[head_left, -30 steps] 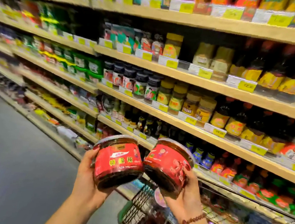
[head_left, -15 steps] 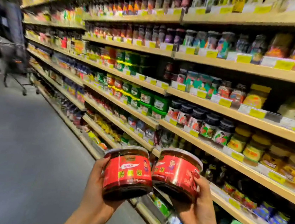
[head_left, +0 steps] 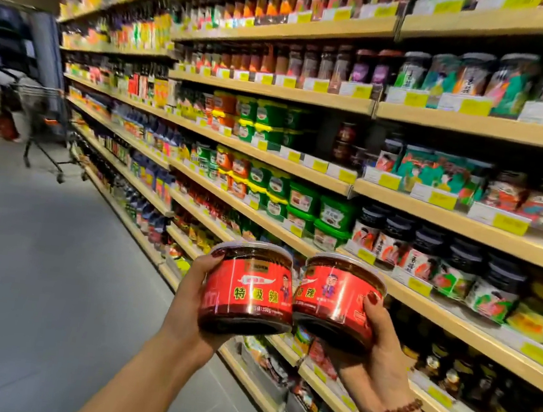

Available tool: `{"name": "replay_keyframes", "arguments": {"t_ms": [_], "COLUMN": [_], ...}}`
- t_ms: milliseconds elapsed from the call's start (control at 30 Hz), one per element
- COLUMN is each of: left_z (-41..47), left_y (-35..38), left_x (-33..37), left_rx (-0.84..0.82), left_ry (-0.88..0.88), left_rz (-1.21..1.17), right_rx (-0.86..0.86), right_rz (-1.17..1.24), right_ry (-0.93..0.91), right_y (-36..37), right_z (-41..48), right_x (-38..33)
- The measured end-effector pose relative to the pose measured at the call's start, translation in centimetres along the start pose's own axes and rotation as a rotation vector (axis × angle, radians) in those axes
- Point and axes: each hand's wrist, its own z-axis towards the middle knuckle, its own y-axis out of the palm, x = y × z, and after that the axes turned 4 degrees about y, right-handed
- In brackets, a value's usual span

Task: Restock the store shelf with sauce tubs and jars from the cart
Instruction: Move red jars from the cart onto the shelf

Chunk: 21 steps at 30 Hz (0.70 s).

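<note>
Two red-labelled sauce tubs are held up side by side, touching, near the shelves point(head_left: 309, 244) on the right: the left hand point(head_left: 188, 301) grasps the left tub point(head_left: 249, 292), the right hand point(head_left: 379, 349) the right tub point(head_left: 334, 299).

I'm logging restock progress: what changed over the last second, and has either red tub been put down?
The view swung left down the aisle, so the cart under the hands has left view. The left tub and right tub, tilted before, now sit nearly upright. Unchanged: the left hand and right hand still grip one tub each, side by side; neither is shelved.
</note>
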Motion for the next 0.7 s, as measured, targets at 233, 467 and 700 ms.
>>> {"name": "replay_keyframes", "arguments": {"t_ms": [233, 467, 700], "left_z": [12.1, 22.4, 32.9], "left_y": [-0.5, -1.7, -4.9], "left_x": [3.1, 5.8, 9.4], "left_rx": [0.004, -0.013, -0.105], "left_ry": [0.046, 0.059, 0.005], "left_rz": [0.012, -0.037, -0.096], "right_rx": [-0.076, -0.1, -0.077], "right_rz": [0.041, -0.002, -0.169], "right_ry": [0.029, 0.01, -0.109], "right_y": [2.2, 4.6, 8.0], "right_z": [13.1, 24.1, 33.6], "right_x": [-0.8, -1.3, -0.4]}}
